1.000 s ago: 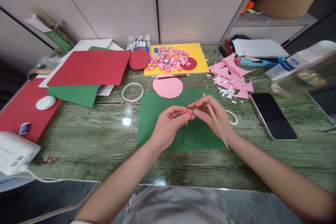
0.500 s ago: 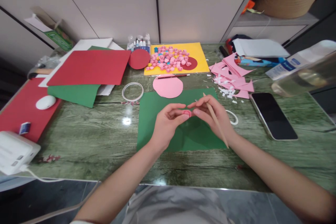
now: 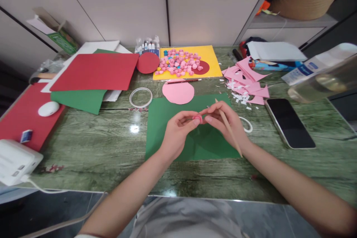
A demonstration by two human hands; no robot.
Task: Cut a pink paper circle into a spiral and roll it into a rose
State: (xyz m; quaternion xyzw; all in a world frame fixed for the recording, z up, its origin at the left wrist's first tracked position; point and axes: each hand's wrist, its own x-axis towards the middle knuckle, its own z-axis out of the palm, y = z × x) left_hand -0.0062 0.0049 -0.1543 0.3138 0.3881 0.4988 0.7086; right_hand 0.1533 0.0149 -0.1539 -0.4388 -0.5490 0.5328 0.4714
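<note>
Between the fingertips of my left hand (image 3: 177,130) is a small rolled pink paper flower (image 3: 197,118), its spiral facing up. My right hand (image 3: 227,124) has its fingertips at the flower's right side, and a thin wooden stick (image 3: 230,130) lies held across its palm, pointing down toward the wrist. Both hands are above a green paper sheet (image 3: 161,145). Just beyond it lies a pink paper circle (image 3: 178,93). Many finished-looking pink, blue and yellow paper rolls (image 3: 180,61) are heaped on a yellow sheet (image 3: 213,54) at the back.
Tape roll (image 3: 141,97) sits left of the green sheet. Pink paper scraps (image 3: 251,85) and a phone (image 3: 290,123) are at right, near a bottle (image 3: 323,81). Red paper (image 3: 96,71), a mouse (image 3: 48,109) and a white charger (image 3: 18,161) occupy the left.
The left fingers have turned the pink paper flower slightly upright, and its spiral shows more. My right fingertips have come closer, up against it.
</note>
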